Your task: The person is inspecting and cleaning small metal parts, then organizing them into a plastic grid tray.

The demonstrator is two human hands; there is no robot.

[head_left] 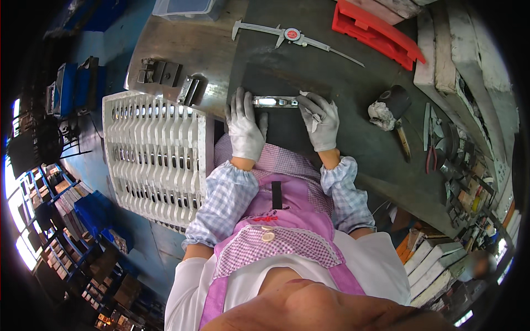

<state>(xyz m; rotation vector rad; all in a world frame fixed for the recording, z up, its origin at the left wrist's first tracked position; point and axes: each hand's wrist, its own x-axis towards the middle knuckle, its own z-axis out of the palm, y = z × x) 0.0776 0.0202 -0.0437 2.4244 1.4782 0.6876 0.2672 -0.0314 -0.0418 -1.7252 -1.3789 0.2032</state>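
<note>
A narrow, shiny metal part point(276, 102) lies crosswise on the dark worktop in front of me, between my gloved hands. My left hand point(245, 127) rests at its left end, fingers stretched out and thumb apart. At the other end, my right hand point(321, 122) has its fingers curled round a crumpled white cloth point(316, 120), and its fingertips meet the part. Whether those fingers also grip the metal is hidden. Beyond the part lies a dial caliper point(291, 35), jaws toward the left.
To my left stands a white slotted rack point(157, 129) with several shiny metal parts. Metal blocks point(160, 73) sit behind it. On the right are a mallet point(393, 105) with a white wrapping, and pliers point(431, 157). A red plastic bin point(375, 33) and clear box point(187, 8) stand far off.
</note>
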